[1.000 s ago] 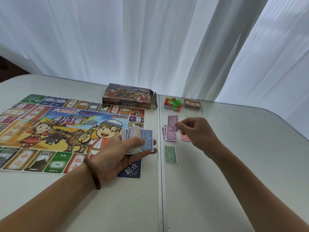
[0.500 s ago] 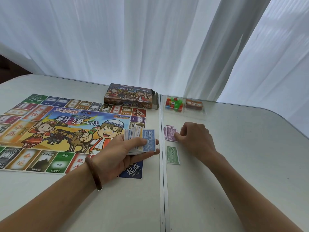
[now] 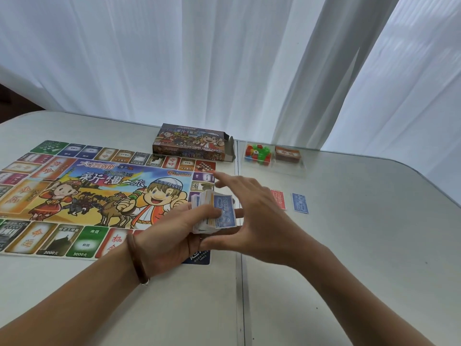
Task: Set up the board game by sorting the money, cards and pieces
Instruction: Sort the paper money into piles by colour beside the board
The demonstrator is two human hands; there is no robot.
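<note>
Left hand [image 3: 167, 238] grips a stack of play money [image 3: 216, 214], a blue 2000 note on top; right hand [image 3: 262, 221] alongside it, fingers outstretched, grasping nothing.

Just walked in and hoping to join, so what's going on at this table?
A person is sorting play money. The left hand holds the stack of bills, a blue 2000 on top, while the right hand reaches over it with fingers straight. A red bill and a blue bill lie apart on the table to the right. The board is laid out; pieces and cards sit in a clear tray.
</note>
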